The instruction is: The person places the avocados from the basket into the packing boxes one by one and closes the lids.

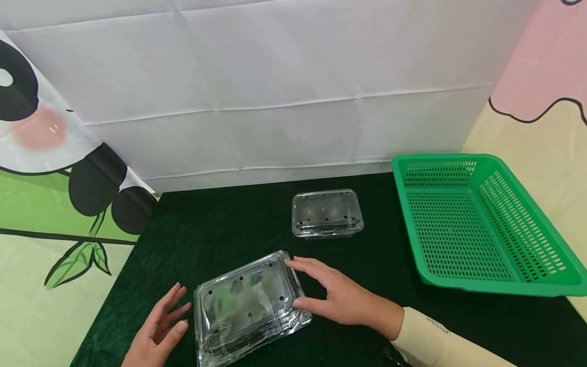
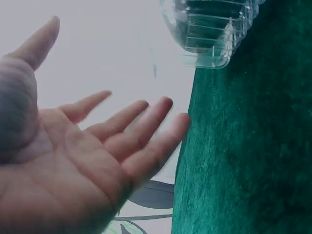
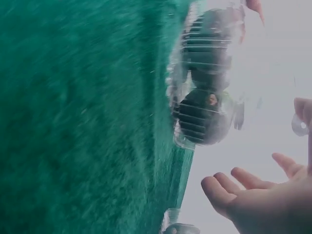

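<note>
A large clear plastic clamshell box [image 1: 249, 300], lid down, lies at a slant on the dark green cloth. Through its ribbed side, the right wrist view shows rounded dark green things [image 3: 202, 117] whose kind I cannot tell. My left hand [image 1: 158, 329] is just left of the box, fingers spread and holding nothing; in the left wrist view its palm faces up beside the box's corner [image 2: 214, 53]. My right hand [image 1: 335, 293] is at the box's right edge, with thumb and forefinger apart over its rim. Whether they touch is unclear; the right wrist view shows these fingers [image 3: 219, 195] loosely extended.
Farther back stands a smaller clear plastic box [image 1: 326, 211], also with its lid down. A green slotted plastic basket [image 1: 410, 229] with nothing in it sits at the right. Behind the cloth-covered table [image 1: 220, 219] hangs a white sheet [image 1: 275, 137], with printed cartoon cloths at both sides.
</note>
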### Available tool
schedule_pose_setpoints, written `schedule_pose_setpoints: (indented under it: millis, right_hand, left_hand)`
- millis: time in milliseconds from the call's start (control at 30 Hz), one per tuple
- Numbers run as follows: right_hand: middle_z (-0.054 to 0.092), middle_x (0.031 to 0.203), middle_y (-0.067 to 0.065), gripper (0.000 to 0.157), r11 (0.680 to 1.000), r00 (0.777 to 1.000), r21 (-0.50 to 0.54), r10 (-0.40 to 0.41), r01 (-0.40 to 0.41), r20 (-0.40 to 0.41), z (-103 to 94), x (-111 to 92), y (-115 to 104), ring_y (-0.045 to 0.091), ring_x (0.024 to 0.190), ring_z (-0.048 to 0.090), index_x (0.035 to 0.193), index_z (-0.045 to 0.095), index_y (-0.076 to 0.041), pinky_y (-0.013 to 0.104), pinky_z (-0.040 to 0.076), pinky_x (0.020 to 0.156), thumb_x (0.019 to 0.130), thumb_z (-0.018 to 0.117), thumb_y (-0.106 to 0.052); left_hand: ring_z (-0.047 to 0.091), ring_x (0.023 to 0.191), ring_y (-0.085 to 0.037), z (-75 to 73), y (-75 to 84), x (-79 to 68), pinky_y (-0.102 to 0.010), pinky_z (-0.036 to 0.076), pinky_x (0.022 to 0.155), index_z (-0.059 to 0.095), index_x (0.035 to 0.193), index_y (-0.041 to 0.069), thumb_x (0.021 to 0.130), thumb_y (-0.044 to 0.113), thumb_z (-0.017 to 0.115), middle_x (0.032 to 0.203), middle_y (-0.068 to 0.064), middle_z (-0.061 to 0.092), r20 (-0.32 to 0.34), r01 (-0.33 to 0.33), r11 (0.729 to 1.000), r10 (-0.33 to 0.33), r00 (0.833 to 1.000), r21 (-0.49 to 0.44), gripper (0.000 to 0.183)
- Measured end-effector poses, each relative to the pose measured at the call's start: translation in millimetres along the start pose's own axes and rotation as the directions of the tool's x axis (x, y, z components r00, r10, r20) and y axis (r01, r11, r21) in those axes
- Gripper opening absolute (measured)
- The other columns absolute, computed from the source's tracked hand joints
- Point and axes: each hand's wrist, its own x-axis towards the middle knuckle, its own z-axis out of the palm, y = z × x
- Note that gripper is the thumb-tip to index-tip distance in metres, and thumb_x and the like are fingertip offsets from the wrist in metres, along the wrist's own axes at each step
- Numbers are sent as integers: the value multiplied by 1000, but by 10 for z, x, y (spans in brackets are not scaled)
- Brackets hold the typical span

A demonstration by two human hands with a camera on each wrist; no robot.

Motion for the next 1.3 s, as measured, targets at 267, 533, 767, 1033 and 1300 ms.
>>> schedule_pose_setpoints:
  millis: [267, 533, 767, 1033, 1300]
  right_hand:
    - [42, 157, 18, 68, 962, 989, 236, 144, -137, -15, -51, 37, 57, 36, 135, 52, 161, 30, -22, 42, 50, 105, 103, 64, -31]
    - [47, 150, 20, 67, 914, 971, 328, 232, -238, 57, -81, 42, 98, 27, 118, 63, 159, 31, -7, 39, 55, 96, 103, 64, -23]
    - [52, 138, 16, 66, 883, 970, 406, 190, -236, 150, -72, 46, 285, 28, 103, 68, 157, 33, -4, 40, 59, 85, 103, 63, -27]
    - [56, 128, 15, 61, 820, 949, 484, 221, -306, 226, -59, 22, 195, 28, 102, 66, 152, 41, -4, 41, 60, 84, 100, 65, -26]
    - [56, 125, 15, 52, 778, 931, 515, 263, -359, 253, -16, 27, 105, 27, 100, 66, 150, 46, -5, 41, 60, 84, 101, 61, -13]
  left_hand:
    - [68, 113, -34, -43, -38, 45, -47, 62, 81, 19, 163, 5, 104, 55, 51, 156, -31, 38, -42, 334, 920, -349, 936, -207, 84]
    - [72, 92, -32, 20, -113, 21, -51, 62, 75, 38, 154, -2, 103, 57, 52, 117, -14, 69, 49, 433, 864, -436, 899, -255, 79]
    - [71, 102, -36, 18, -148, 14, -58, 60, 79, 31, 157, -4, 102, 54, 57, 141, -21, 58, 169, 462, 823, -430, 887, -330, 84]
    - [70, 106, -35, -58, -191, 25, -57, 59, 85, 17, 158, -10, 106, 43, 55, 130, -14, 66, 426, 472, 823, -321, 846, -316, 84]
    - [68, 109, -35, -75, -123, 48, -54, 59, 88, 22, 159, -5, 109, 38, 52, 127, -10, 65, 481, 444, 840, -263, 836, -312, 72]
